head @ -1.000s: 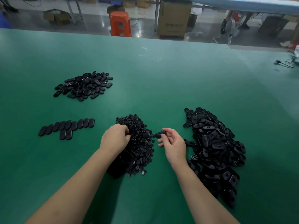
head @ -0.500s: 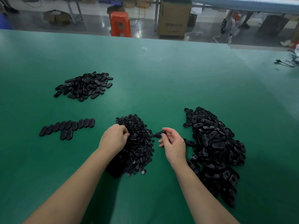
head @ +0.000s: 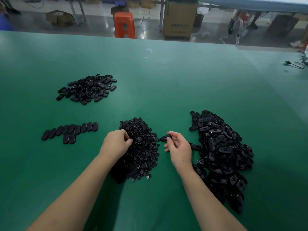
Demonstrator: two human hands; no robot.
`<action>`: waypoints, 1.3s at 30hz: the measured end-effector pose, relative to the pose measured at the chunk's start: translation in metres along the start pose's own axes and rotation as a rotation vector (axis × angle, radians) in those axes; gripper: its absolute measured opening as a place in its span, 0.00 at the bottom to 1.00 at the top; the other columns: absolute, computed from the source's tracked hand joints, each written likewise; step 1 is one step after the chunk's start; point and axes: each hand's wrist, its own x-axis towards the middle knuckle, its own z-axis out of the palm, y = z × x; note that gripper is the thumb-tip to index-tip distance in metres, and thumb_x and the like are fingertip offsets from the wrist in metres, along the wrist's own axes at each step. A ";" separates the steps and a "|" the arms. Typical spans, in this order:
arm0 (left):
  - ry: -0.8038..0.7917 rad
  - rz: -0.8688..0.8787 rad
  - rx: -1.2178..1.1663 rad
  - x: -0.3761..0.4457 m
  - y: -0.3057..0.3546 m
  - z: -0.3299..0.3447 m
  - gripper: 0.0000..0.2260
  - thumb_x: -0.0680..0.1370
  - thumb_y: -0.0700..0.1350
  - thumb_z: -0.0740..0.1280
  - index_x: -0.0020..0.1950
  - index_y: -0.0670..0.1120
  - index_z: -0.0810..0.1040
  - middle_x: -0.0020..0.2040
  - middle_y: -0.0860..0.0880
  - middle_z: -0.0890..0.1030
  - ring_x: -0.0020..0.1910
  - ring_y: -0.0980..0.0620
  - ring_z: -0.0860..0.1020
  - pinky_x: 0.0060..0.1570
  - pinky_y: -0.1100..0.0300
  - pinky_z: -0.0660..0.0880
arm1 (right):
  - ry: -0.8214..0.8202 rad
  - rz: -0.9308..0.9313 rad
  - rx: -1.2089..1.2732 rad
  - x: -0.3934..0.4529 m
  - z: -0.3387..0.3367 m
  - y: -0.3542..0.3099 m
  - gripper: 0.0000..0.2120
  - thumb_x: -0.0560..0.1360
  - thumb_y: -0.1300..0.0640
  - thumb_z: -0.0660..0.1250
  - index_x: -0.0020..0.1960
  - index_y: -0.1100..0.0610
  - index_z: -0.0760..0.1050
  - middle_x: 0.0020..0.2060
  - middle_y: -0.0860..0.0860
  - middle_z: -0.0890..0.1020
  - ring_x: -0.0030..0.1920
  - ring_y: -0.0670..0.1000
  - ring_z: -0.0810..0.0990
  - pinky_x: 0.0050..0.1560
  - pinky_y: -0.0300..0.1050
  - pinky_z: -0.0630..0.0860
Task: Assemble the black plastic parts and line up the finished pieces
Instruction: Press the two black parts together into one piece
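Green table (head: pixel 183 84), right hand (head: pixel 179 150) pinching oval shell (head: pixel 165 138) lengthwise leftward, left hand (head: pixel 115 144) fingers curled into small-parts pile (head: pixel 143 147)

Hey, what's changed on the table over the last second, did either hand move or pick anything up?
Almost nothing. The left hand keeps picking at the middle pile of small parts, fingers shifting slightly; whether it has one yet is hidden. The right hand still pinches the same oval piece beside that pile. The lined-up row and both other piles are unchanged.

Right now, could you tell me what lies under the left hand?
The left hand rests on the pile of small black parts, fingers curled into it. Whether it has pinched one is hidden.
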 end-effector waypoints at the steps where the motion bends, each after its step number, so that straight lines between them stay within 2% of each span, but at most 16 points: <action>1: -0.001 0.001 -0.004 -0.001 0.001 -0.001 0.05 0.77 0.49 0.72 0.43 0.49 0.81 0.39 0.51 0.82 0.43 0.48 0.80 0.43 0.55 0.77 | 0.001 -0.001 0.001 0.000 0.000 0.000 0.10 0.81 0.63 0.66 0.53 0.47 0.78 0.39 0.51 0.84 0.34 0.44 0.82 0.40 0.37 0.80; 5: 0.038 0.008 -0.078 -0.002 0.003 -0.003 0.03 0.77 0.47 0.73 0.45 0.49 0.83 0.40 0.51 0.82 0.42 0.50 0.80 0.44 0.56 0.77 | 0.003 -0.002 0.004 0.000 0.001 0.000 0.12 0.81 0.63 0.66 0.52 0.45 0.77 0.39 0.51 0.84 0.35 0.45 0.82 0.42 0.41 0.82; 9: 0.034 -0.007 -0.181 -0.004 0.003 -0.006 0.03 0.78 0.46 0.72 0.45 0.50 0.85 0.36 0.56 0.80 0.36 0.57 0.76 0.34 0.63 0.69 | 0.003 -0.007 -0.008 0.000 0.001 0.000 0.12 0.81 0.63 0.66 0.52 0.45 0.77 0.40 0.50 0.84 0.36 0.45 0.83 0.43 0.42 0.83; 13: -0.002 -0.016 -0.257 -0.006 0.003 -0.008 0.03 0.78 0.47 0.72 0.47 0.52 0.86 0.37 0.54 0.83 0.40 0.49 0.81 0.35 0.65 0.72 | 0.005 -0.005 -0.002 0.000 0.000 0.000 0.11 0.81 0.63 0.66 0.53 0.46 0.78 0.40 0.50 0.84 0.36 0.46 0.83 0.43 0.42 0.83; 16: -0.026 0.006 -0.328 -0.009 0.003 -0.007 0.03 0.79 0.48 0.72 0.50 0.52 0.86 0.40 0.58 0.83 0.41 0.58 0.80 0.36 0.69 0.70 | 0.007 -0.006 -0.002 -0.001 0.000 0.000 0.11 0.81 0.63 0.67 0.53 0.45 0.77 0.41 0.50 0.84 0.36 0.45 0.83 0.42 0.41 0.82; 18: -0.028 0.005 -0.408 -0.010 0.004 -0.007 0.03 0.79 0.48 0.72 0.48 0.53 0.85 0.39 0.59 0.83 0.39 0.61 0.79 0.36 0.67 0.69 | 0.008 -0.006 0.002 -0.001 0.000 0.000 0.11 0.81 0.63 0.67 0.53 0.45 0.77 0.41 0.50 0.84 0.36 0.45 0.82 0.42 0.41 0.82; 20: -0.044 -0.003 -0.546 -0.013 0.008 -0.006 0.04 0.79 0.47 0.72 0.46 0.51 0.85 0.34 0.57 0.82 0.34 0.60 0.77 0.34 0.64 0.70 | 0.015 -0.005 0.010 -0.001 0.000 0.001 0.11 0.81 0.63 0.67 0.52 0.46 0.77 0.41 0.50 0.84 0.37 0.45 0.82 0.42 0.42 0.82; 22: -0.132 -0.011 -0.764 -0.018 0.014 -0.007 0.04 0.80 0.44 0.70 0.47 0.48 0.85 0.32 0.54 0.81 0.27 0.59 0.73 0.30 0.63 0.69 | 0.026 0.000 0.016 -0.002 0.000 0.002 0.09 0.81 0.63 0.66 0.52 0.48 0.77 0.41 0.50 0.84 0.36 0.45 0.82 0.42 0.42 0.83; 25: -0.268 -0.032 -1.103 -0.027 0.029 -0.007 0.05 0.81 0.40 0.67 0.51 0.42 0.83 0.37 0.46 0.83 0.26 0.54 0.73 0.25 0.63 0.69 | 0.047 0.000 0.011 -0.001 0.001 0.004 0.06 0.82 0.62 0.66 0.53 0.50 0.76 0.41 0.50 0.83 0.35 0.45 0.82 0.40 0.42 0.82; 29: -0.359 -0.102 -1.381 -0.033 0.048 -0.001 0.06 0.81 0.36 0.65 0.52 0.38 0.82 0.39 0.45 0.82 0.29 0.54 0.74 0.27 0.63 0.72 | 0.063 0.006 0.020 -0.001 0.001 0.006 0.05 0.82 0.61 0.65 0.51 0.52 0.74 0.38 0.51 0.82 0.33 0.45 0.81 0.38 0.42 0.80; 32: -0.409 -0.122 -1.446 -0.035 0.054 0.004 0.06 0.81 0.34 0.65 0.52 0.37 0.83 0.42 0.43 0.83 0.30 0.54 0.75 0.29 0.63 0.74 | 0.059 -0.003 0.022 -0.002 0.001 0.007 0.04 0.83 0.61 0.64 0.50 0.53 0.72 0.34 0.51 0.83 0.32 0.48 0.82 0.37 0.42 0.81; 35: -0.399 -0.103 -1.417 -0.036 0.055 0.008 0.07 0.79 0.33 0.67 0.55 0.39 0.82 0.43 0.42 0.84 0.29 0.55 0.75 0.29 0.63 0.75 | 0.047 -0.004 0.056 -0.003 0.002 0.004 0.05 0.84 0.62 0.61 0.51 0.54 0.70 0.40 0.48 0.86 0.34 0.52 0.84 0.37 0.44 0.82; 39: -0.370 -0.105 -1.385 -0.036 0.055 0.012 0.09 0.79 0.33 0.68 0.57 0.38 0.81 0.44 0.41 0.85 0.28 0.55 0.76 0.29 0.63 0.76 | 0.052 0.015 0.142 -0.006 -0.001 -0.001 0.05 0.84 0.63 0.59 0.53 0.54 0.70 0.43 0.52 0.86 0.35 0.54 0.84 0.38 0.45 0.82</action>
